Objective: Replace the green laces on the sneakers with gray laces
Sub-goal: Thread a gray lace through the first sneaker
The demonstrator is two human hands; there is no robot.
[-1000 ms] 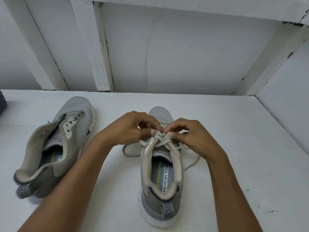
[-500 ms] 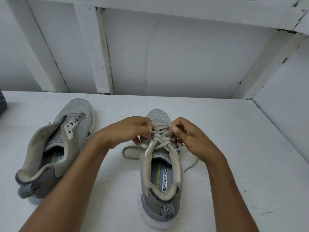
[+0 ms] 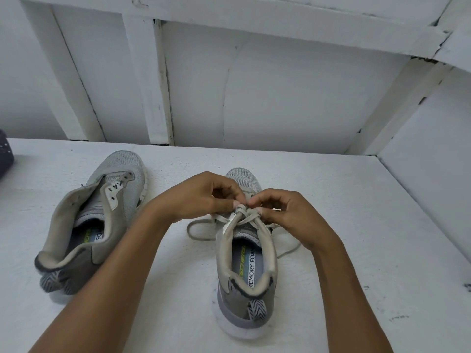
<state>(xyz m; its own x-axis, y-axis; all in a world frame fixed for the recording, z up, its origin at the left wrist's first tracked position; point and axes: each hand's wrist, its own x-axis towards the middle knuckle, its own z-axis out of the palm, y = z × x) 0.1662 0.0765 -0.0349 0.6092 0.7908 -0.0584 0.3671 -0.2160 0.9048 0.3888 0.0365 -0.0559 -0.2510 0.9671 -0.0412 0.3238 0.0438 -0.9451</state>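
A gray sneaker (image 3: 246, 271) stands in the middle of the white surface, heel toward me, with a gray lace (image 3: 244, 216) threaded through its eyelets. My left hand (image 3: 204, 197) and my right hand (image 3: 288, 215) meet over the tongue, and each pinches the gray lace at the knot. One loose end of the lace loops out to the left (image 3: 196, 233). Another end trails to the right behind my right wrist. A second gray sneaker (image 3: 91, 222) lies at the left with bare eyelets. No green lace is in view.
The white painted surface (image 3: 356, 225) is bounded by a white back wall (image 3: 280, 98) and a white side wall (image 3: 433, 161) at the right. A dark speckled object (image 3: 5, 154) shows at the far left edge.
Half a second ago my hands were spread apart, pulling the lace sideways. They have come back together over the knot at the tongue.
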